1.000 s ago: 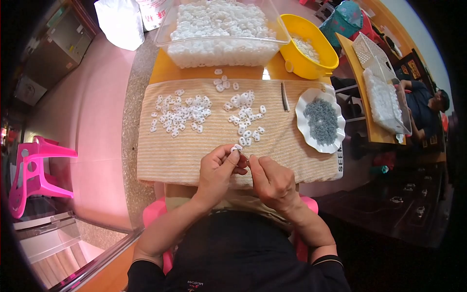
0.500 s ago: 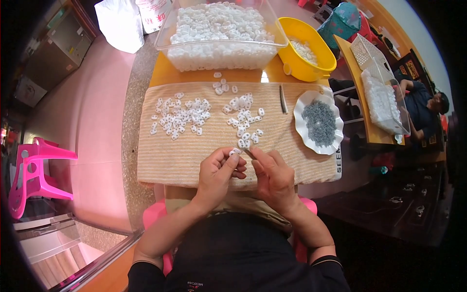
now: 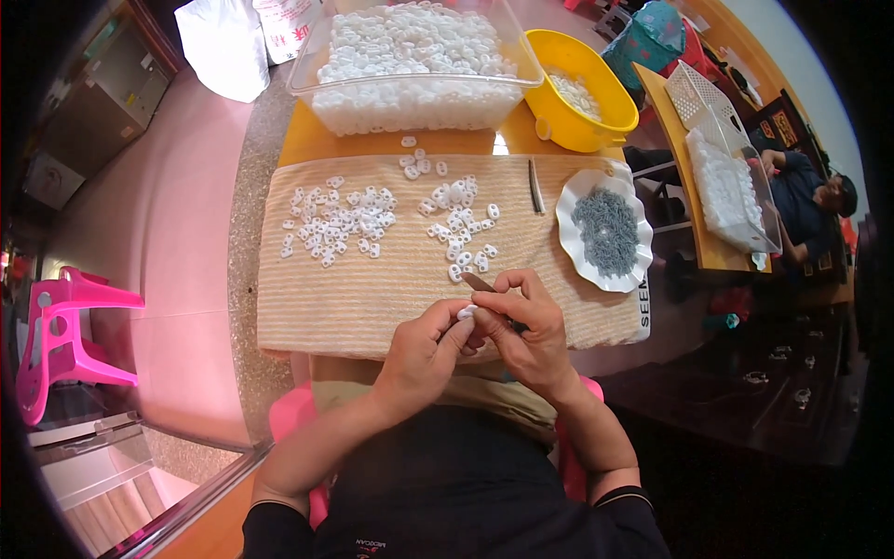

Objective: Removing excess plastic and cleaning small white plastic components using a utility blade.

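My left hand [image 3: 419, 359] is closed, pinching a small white plastic piece [image 3: 467, 313] between thumb and fingertips. Against that same piece press the fingertips of my right hand [image 3: 529, 335], which also grips a thin dark metal tool [image 3: 477, 283], apparently tweezers. The tool's tip points up and left, close to a loose trail of white two-holed plastic pieces [image 3: 459, 219]. A wider heap of the same pieces [image 3: 345, 222] lies to the left on the striped cloth [image 3: 354, 307]. Small grey coiled bits, which look like springs [image 3: 607, 233], fill a white scalloped dish [image 3: 566, 250] on the right.
At the far side stand a clear bin [image 3: 419, 86] full of white pieces and a yellow tub [image 3: 610, 130]. A slim dark tool [image 3: 536, 186] lies near the dish. To the left is a pink stool [image 3: 79, 331]. Another person [image 3: 805, 200] sits at a side table on the right.
My right hand has come in to meet the left at the white piece, and both hands now sit slightly lower and closer together. The whole view has shifted a little.
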